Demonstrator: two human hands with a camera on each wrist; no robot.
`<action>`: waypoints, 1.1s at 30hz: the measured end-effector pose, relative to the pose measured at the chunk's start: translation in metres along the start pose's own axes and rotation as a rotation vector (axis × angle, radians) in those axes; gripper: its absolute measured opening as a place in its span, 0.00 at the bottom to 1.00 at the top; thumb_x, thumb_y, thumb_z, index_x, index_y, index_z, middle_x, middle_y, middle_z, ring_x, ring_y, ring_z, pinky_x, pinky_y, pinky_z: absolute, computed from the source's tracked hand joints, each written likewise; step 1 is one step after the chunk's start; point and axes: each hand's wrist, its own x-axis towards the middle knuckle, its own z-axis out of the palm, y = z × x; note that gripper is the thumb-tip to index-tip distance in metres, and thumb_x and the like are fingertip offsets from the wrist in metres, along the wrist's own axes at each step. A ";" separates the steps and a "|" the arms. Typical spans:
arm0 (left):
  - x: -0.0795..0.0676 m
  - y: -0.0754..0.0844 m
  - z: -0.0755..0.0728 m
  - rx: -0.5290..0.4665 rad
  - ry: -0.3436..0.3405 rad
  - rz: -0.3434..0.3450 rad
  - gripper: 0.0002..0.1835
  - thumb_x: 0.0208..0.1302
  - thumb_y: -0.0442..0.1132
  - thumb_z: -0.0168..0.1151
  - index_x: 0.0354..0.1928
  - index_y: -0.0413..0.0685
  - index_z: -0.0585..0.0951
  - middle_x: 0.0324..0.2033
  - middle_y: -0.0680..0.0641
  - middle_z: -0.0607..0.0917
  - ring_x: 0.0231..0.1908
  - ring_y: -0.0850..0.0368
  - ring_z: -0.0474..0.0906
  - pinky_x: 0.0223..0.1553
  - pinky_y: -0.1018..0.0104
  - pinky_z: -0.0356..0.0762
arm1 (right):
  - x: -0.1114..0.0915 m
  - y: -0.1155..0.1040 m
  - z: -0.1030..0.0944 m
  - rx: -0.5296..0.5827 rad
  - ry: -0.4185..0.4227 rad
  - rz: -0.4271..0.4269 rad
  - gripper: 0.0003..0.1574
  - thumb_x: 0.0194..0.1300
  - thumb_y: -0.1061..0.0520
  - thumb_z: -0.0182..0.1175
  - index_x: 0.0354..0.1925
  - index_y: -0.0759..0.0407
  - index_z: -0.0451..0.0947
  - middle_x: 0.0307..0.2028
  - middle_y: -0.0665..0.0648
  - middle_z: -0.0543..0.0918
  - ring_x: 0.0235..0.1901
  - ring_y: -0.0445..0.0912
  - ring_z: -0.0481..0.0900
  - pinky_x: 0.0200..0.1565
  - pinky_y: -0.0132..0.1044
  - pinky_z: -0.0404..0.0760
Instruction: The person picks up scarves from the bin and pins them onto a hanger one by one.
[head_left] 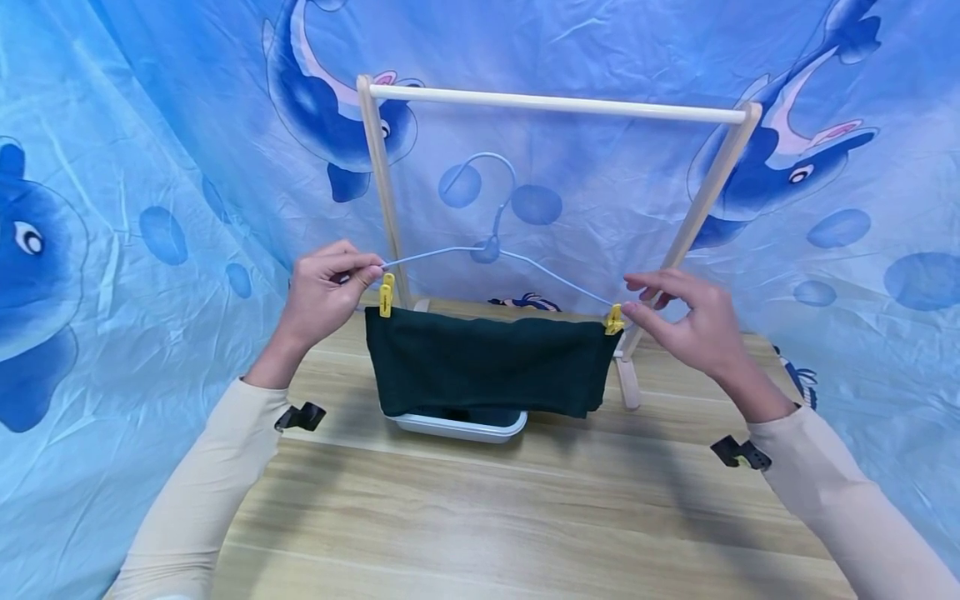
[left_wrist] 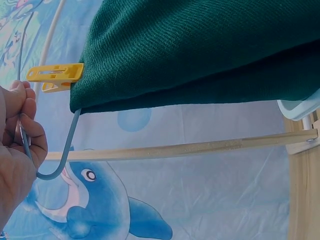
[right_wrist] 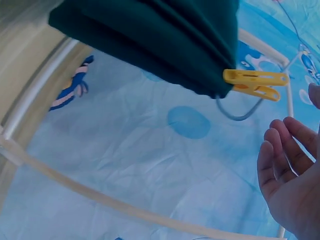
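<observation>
A light blue wire hanger (head_left: 491,250) is held up over the table with its hook upward. My left hand (head_left: 326,292) pinches its left corner between thumb and fingers. From its lower bar hangs a folded dark green cloth (head_left: 487,358). One yellow clothespin (left_wrist: 60,73) clips the cloth's left end, just beside the left fingers. Another yellow clothespin (right_wrist: 255,79) clips the right end. Close to that pin is my right hand (head_left: 690,321), its fingers loosely bent; the right wrist view shows a gap between them and the pin.
Behind the hanger stands a wooden rack with a white top bar (head_left: 555,102). A white tray (head_left: 457,429) sits under the cloth on the wood-grain table (head_left: 480,517). A blue dolphin-print curtain (head_left: 172,108) surrounds the table. Dark blue tasselled cord (head_left: 528,302) lies at the back.
</observation>
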 end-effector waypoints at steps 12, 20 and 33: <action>-0.002 0.000 -0.001 0.006 -0.006 0.003 0.04 0.62 0.23 0.68 0.36 0.34 0.90 0.24 0.46 0.80 0.25 0.61 0.67 0.27 0.72 0.62 | 0.035 -0.030 0.011 0.080 -0.110 0.047 0.21 0.65 0.56 0.71 0.57 0.53 0.86 0.48 0.52 0.89 0.41 0.33 0.83 0.40 0.27 0.77; -0.004 -0.001 -0.001 0.007 -0.011 0.005 0.04 0.63 0.23 0.68 0.37 0.34 0.90 0.25 0.46 0.81 0.25 0.61 0.67 0.27 0.72 0.62 | 0.051 -0.035 0.025 0.096 -0.227 0.029 0.21 0.66 0.55 0.71 0.56 0.55 0.86 0.46 0.53 0.90 0.39 0.42 0.87 0.44 0.27 0.79; -0.005 -0.005 0.001 0.025 -0.020 0.028 0.04 0.62 0.23 0.69 0.37 0.32 0.89 0.24 0.46 0.80 0.26 0.61 0.67 0.27 0.72 0.63 | 0.052 -0.034 0.037 0.074 -0.298 -0.015 0.17 0.67 0.57 0.69 0.53 0.57 0.87 0.37 0.52 0.90 0.35 0.42 0.86 0.39 0.34 0.82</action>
